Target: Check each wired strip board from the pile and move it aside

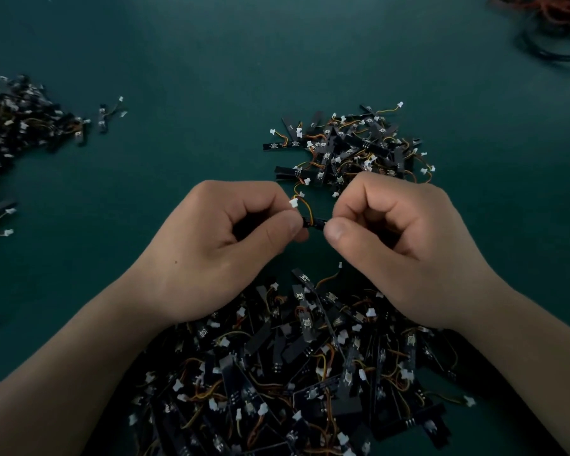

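Black and narrow, one wired strip board (315, 221) is held just above the dark teal surface (178, 60), between the two heaps in the middle of the view. The left hand (211, 255) has its grip on the board's left end, thumb and curled forefinger pinching it. The right hand (405, 248) pinches the right end the same way, so only a short stretch of the board shows between the thumbs. Thin orange and yellow leads rise from that stretch to a white connector (293, 202) just beside the left forefinger. Under the wrists and forearms lies the near pile (293, 373), a dense tangle of black strip boards, leads and white plugs reaching to the bottom edge. Just beyond the hands sits a smaller far pile (349, 149) of the same parts, its nearest pieces close to the right knuckles. At the left edge, well apart, spreads a third heap (17, 126), with a lone strip board (103, 118) lying just beside it. A bundle of red and black wires (547, 24) lies blurred in the top right corner.
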The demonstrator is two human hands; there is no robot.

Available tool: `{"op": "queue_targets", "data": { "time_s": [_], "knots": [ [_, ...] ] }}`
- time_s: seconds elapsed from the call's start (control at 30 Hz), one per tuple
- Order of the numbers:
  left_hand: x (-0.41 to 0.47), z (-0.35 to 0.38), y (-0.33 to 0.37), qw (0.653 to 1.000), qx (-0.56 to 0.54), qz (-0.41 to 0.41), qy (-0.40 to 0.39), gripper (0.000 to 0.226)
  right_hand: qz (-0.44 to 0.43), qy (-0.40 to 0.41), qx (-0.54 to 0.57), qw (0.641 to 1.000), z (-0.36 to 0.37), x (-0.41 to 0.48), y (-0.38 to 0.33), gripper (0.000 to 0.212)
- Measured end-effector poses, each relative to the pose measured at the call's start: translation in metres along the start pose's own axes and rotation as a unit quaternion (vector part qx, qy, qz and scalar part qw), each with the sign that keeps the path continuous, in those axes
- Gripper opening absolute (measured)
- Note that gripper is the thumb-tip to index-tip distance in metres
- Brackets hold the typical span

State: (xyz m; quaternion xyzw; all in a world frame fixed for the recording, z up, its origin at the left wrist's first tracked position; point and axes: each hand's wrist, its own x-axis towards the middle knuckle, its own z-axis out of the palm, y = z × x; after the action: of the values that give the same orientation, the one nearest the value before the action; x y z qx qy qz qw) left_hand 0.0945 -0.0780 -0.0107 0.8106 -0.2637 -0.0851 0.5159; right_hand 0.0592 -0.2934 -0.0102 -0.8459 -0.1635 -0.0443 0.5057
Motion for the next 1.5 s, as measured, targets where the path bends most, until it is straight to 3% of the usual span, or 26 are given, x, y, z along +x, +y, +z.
{"op": "queue_targets", "data": {
  "time_s": [0.37, 0.6, 0.83, 0.93, 1.03, 1.13, 1.33, 1.5],
  "knots": [
    [0.000, 0.001, -0.001, 1.000, 0.003, 0.018, 0.009, 0.025, 0.013, -0.001, -0.008, 1.000, 0.001, 0.000, 0.000, 0.021],
    [-0.001, 0.000, -0.001, 1.000, -0.023, 0.020, 0.003, 0.024, 0.019, -0.032, 0.000, 0.999, 0.001, 0.000, 0.002, 0.033],
    [-0.001, 0.000, 0.000, 1.000, -0.022, 0.007, -0.004, 0.020, -0.012, 0.003, 0.049, 0.999, -0.001, 0.001, 0.005, 0.035],
    [-0.002, -0.002, 0.003, 0.999, -0.020, -0.003, -0.047, 0.032, -0.003, 0.065, 0.090, 0.994, -0.003, 0.003, 0.008, 0.030],
    [-0.002, -0.005, 0.006, 0.990, 0.069, 0.008, -0.122, 0.049, 0.026, 0.073, 0.078, 0.994, -0.004, 0.004, 0.011, 0.024],
    [-0.001, -0.003, 0.010, 0.980, 0.126, 0.029, -0.150, 0.039, 0.029, 0.056, 0.063, 0.996, -0.003, 0.003, 0.010, 0.024],
    [-0.001, -0.001, 0.010, 0.982, 0.129, 0.029, -0.133, 0.009, 0.042, 0.036, 0.039, 0.998, -0.003, 0.002, 0.008, 0.023],
    [-0.001, -0.004, 0.012, 0.978, 0.133, 0.037, -0.157, 0.021, 0.043, 0.027, 0.034, 0.998, -0.002, 0.002, 0.006, 0.023]
  ]
}}
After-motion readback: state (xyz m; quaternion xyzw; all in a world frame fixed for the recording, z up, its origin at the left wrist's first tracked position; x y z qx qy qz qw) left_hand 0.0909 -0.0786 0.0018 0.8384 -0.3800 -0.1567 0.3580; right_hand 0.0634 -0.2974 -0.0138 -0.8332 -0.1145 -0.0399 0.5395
